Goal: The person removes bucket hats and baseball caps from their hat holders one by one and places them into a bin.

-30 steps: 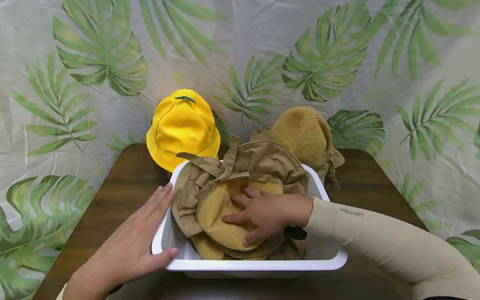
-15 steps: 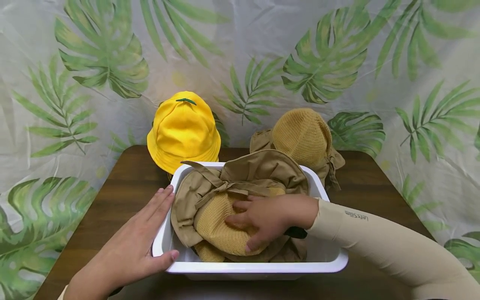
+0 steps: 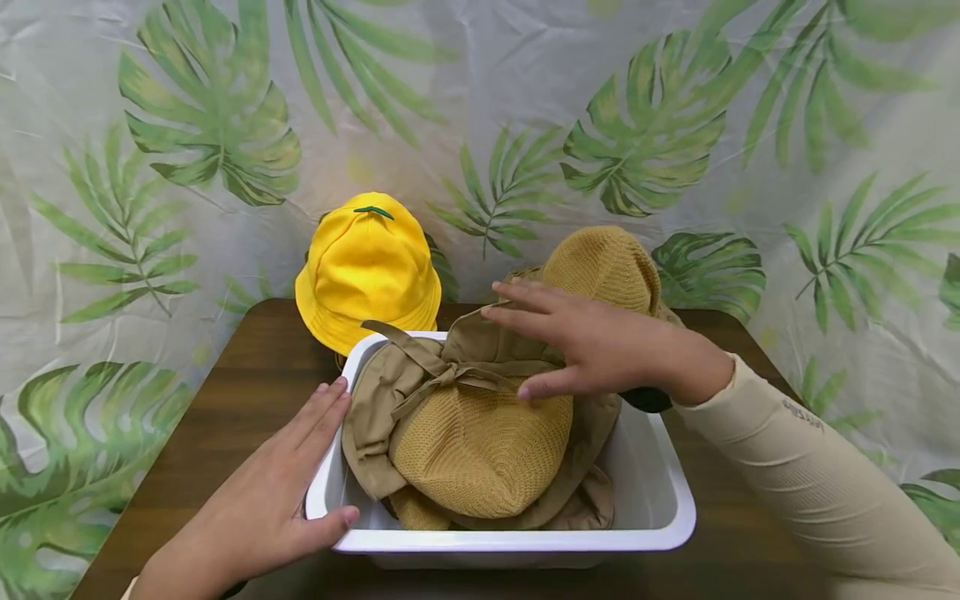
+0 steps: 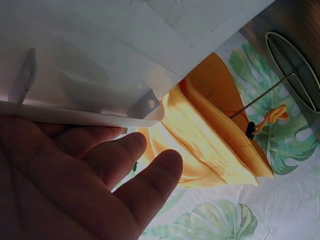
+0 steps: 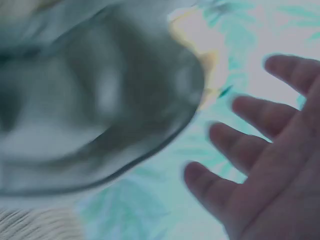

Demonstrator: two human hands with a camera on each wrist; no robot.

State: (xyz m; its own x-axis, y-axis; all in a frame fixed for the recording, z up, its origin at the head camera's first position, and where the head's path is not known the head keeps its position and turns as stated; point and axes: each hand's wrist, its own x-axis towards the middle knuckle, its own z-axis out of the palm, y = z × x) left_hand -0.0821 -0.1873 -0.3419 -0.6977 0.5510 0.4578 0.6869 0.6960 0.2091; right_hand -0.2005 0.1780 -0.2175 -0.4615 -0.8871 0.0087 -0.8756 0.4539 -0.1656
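A white plastic tub (image 3: pixel 510 542) holds a tan sun hat (image 3: pixel 487 442) with a knitted crown, a brown cloth brim and a tied bow. More tan knit and brown cloth show beneath it. My left hand (image 3: pixel 262 483) rests along the tub's left rim, its fingers straight and the thumb over the front corner. In the left wrist view, those fingers (image 4: pixel 160 175) lie along the underside of the rim. My right hand (image 3: pixel 600 342), fingers spread, hovers over the hat's back brim and holds nothing. In the right wrist view the brim (image 5: pixel 115 95) is blurred beside the fingers.
A yellow bucket hat (image 3: pixel 367 267) stands behind the tub at the left, on a wire stand (image 4: pixel 295 75). Another tan knitted hat (image 3: pixel 600 262) stands at the back right, partly hidden by my right hand. A leaf-print cloth hangs behind the dark wooden table (image 3: pixel 225 375).
My right hand has lifted off the knitted crown and moved up and back over the brim. The brim and bow ties have been pressed lower into the tub. My left hand stays put.
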